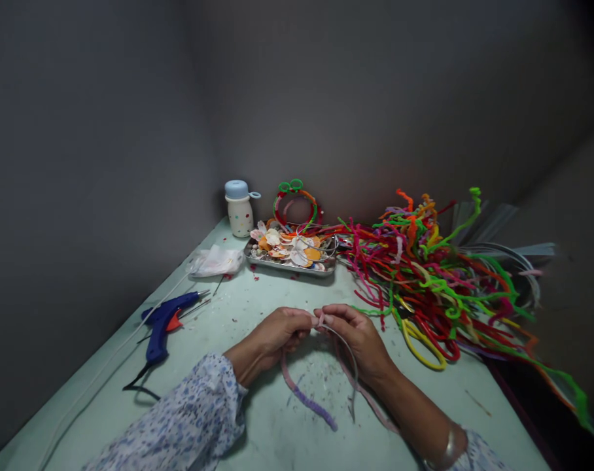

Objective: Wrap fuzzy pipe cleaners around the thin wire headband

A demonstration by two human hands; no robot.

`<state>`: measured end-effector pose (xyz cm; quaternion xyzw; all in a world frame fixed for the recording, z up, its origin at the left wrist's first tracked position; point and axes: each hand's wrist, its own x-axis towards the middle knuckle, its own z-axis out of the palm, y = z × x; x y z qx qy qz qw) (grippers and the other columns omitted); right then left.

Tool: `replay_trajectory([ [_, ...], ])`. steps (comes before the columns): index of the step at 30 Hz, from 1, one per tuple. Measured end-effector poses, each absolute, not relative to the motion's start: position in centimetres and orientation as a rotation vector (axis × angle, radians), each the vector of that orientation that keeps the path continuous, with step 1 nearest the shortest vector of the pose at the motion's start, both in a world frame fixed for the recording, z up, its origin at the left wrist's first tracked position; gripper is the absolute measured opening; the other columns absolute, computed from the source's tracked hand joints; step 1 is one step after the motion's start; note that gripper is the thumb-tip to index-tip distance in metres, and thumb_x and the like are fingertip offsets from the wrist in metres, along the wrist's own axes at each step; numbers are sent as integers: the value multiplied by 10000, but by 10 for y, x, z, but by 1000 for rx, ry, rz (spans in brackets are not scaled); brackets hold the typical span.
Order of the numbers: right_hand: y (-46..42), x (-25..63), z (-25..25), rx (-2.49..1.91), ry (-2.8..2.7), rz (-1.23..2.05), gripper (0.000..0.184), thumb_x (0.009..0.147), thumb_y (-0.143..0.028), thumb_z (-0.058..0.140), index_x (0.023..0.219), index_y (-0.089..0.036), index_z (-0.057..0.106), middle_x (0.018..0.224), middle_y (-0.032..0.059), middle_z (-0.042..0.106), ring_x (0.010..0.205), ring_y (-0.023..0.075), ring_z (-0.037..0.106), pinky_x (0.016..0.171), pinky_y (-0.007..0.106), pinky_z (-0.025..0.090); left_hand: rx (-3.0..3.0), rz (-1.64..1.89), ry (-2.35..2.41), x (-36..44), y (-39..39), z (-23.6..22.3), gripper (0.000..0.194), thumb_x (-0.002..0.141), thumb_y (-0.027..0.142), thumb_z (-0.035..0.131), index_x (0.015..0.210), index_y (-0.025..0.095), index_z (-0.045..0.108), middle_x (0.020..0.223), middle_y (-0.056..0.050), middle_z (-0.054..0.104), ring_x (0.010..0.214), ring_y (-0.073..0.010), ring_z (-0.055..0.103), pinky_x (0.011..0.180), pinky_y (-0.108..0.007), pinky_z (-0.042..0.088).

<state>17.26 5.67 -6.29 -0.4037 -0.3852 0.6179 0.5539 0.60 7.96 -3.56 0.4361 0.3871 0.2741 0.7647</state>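
Over the middle of the table, my left hand [280,327] pinches a thin curved headband [352,366]. One end of the band, wrapped in pink and purple fuzzy pipe cleaner [314,407], hangs below that hand. The other end is bare and greyish, curving down beside my right hand [358,337]. Between my right thumb and fingers is a pink pipe cleaner [375,405], at the spot where it meets the band. Its long tail trails down under my right wrist. Both hands are closed, their fingertips nearly touching.
A blue glue gun [162,320] with its cord lies left. Behind are a plastic bag [217,260], a lidded bottle [239,212], a metal tray [290,267] of flower-like pieces and wrapped hoops [297,208]. Pipe cleaners [419,261] and yellow-handled scissors [424,343] crowd the right.
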Motion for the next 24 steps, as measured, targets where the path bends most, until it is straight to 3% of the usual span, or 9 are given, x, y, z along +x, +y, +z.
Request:
replay_trajectory([
  [10, 64, 170, -53, -1045, -942, 1457, 200, 711, -322, 748, 862, -200, 703, 878, 54, 732, 796, 177, 632, 689, 276, 446, 825, 643, 773, 1, 86, -39, 239, 709, 325, 683, 730, 108, 586, 568, 57, 417, 410, -12, 226, 411, -206, 90],
  [24, 71, 169, -43, -1102, -1030, 1372, 266, 679, -382, 757, 855, -189, 704, 908, 82, 733, 867, 242, 643, 830, 380, 460, 874, 699, 793, 3, 84, -36, 227, 717, 296, 673, 656, 124, 538, 528, 70, 333, 442, -39, 218, 432, -242, 88],
])
